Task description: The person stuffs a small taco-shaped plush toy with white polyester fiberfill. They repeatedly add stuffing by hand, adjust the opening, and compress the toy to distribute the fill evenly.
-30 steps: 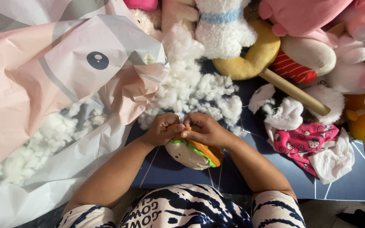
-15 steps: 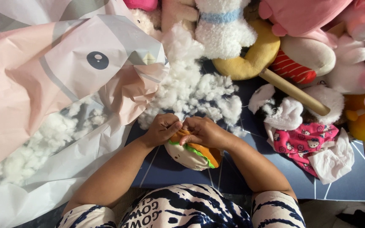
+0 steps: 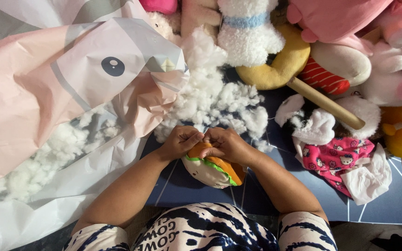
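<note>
Your left hand (image 3: 178,142) and right hand (image 3: 226,145) have closed together, pinching the burger-shaped plush toy (image 3: 212,168) beside loose white stuffing (image 3: 219,104).

1. There is a single view, from a camera worn on the person's head.
2. It faces almost straight down, over the person's lap and forearms onto the dark blue mat (image 3: 378,204).
3. It sits close: the left hand (image 3: 178,141) and right hand (image 3: 226,145) lie near the frame's centre, arms entering from the bottom edge.
4. The top edge cuts through a heap of plush toys (image 3: 252,32); the left side is filled by a pink and white plastic sheet (image 3: 33,83).
5. With only one camera, no part of the scene is shared between views.
</note>
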